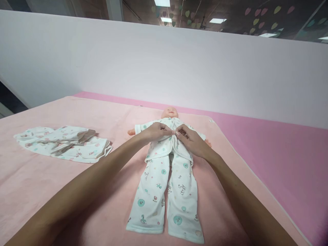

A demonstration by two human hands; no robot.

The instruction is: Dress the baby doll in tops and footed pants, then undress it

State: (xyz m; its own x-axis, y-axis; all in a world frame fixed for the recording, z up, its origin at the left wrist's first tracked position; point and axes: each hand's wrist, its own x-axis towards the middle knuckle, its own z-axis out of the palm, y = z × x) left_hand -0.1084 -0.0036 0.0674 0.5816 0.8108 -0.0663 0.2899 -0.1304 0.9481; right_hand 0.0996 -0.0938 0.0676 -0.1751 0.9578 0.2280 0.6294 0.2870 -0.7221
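A baby doll (170, 112) lies on its back, dressed in a white printed jacket (160, 147) and matching trousers (153, 191). Over the doll's belly, my left hand (158, 131) pinches one front edge of the jacket. My right hand (188, 136) pinches the other front edge, its fingertips almost meeting those of the left. Whatever fastener lies between the fingertips is too small to make out. Below my hands the two jacket fronts part slightly. The doll's arms stretch out to both sides, and the trouser legs lie straight toward me.
Folded printed baby clothes (69, 143) with brown trim lie to the left. Under everything spreads a pink blanket (115, 201), its edge running down the right side over a darker pink mat (276, 157). A white wall panel (164, 65) rises behind the doll's head.
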